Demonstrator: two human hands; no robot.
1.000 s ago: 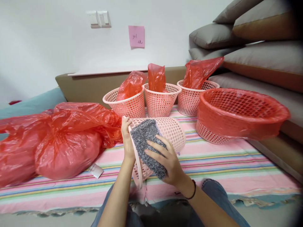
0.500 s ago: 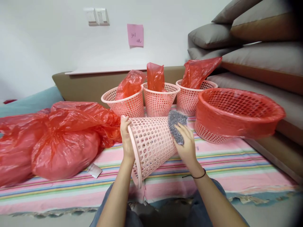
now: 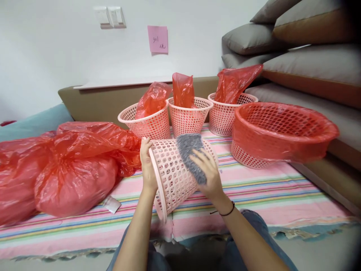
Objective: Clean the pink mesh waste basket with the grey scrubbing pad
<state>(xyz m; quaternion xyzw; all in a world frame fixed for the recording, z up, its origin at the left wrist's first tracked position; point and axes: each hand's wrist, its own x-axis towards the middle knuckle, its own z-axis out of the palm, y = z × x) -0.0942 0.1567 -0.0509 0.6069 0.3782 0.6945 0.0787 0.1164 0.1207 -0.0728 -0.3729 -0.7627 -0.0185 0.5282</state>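
A pink basket [image 3: 180, 169] lies sideways, in the near middle, on striped cloth [image 3: 254, 192], its rim clasped in the left grip [image 3: 147, 167]; the right grip [image 3: 207, 169] holds a grey rag [image 3: 187, 148] against its wall. Far off stand 3 baskets [image 3: 188, 122] with red bags [image 3: 182, 90] inside, at right 1 red-lined basket [image 3: 262, 143], at left bulging red sacks [image 3: 76, 184].

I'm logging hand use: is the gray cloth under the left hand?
No, the gray cloth is under the right hand, against the tipped basket.

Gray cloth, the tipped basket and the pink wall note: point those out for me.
Gray cloth [image 3: 186, 148]: head view, on bare fabric near its middle.
Tipped basket [image 3: 173, 168]: head view, on its perforated side wall.
Pink wall note [image 3: 158, 40]: head view, on the middle of the paper.
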